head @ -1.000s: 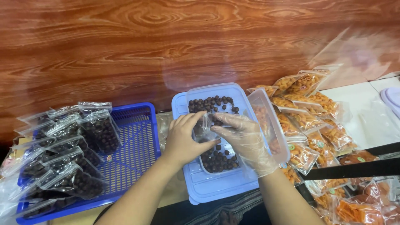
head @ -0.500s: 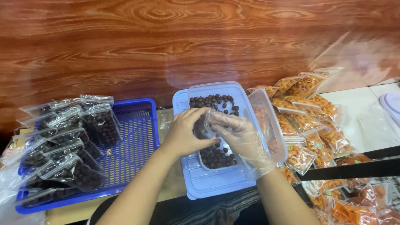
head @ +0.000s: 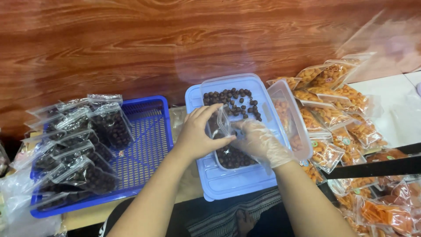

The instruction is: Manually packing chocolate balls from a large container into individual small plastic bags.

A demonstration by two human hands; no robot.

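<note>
Right now both hands meet over a clear tub [head: 263, 114] of small dark balls [head: 232, 98], which sits on a pale blue lid [head: 228, 180] at the table's near edge. The bare left hand [head: 199, 136] pinches the rim of a small clear bag [head: 219, 125] between thumb and fingers, holding its mouth up and apart. The right hand [head: 261, 140], in a thin clear glove, is curled narrow at that mouth, fingertips bunched as if on a few balls; whether it actually holds any I cannot tell.

The bag looks light, limp and slick, so it will likely collapse unless gripped at the stiffer sealed strip along the top. Its thin film could crease or slip through a loose grasp. The balls look small, round and hard, apt to roll and scatter if dropped from above the opening, so a gather with cupped fingers probably suits them better than a pinch.

To the left, a blue basket [head: 144, 136] carries filled bags [head: 83, 145] of the same dark balls. To the right, packets of orange snacks [head: 337, 114] lie heaped on the table [head: 390, 96].
</note>
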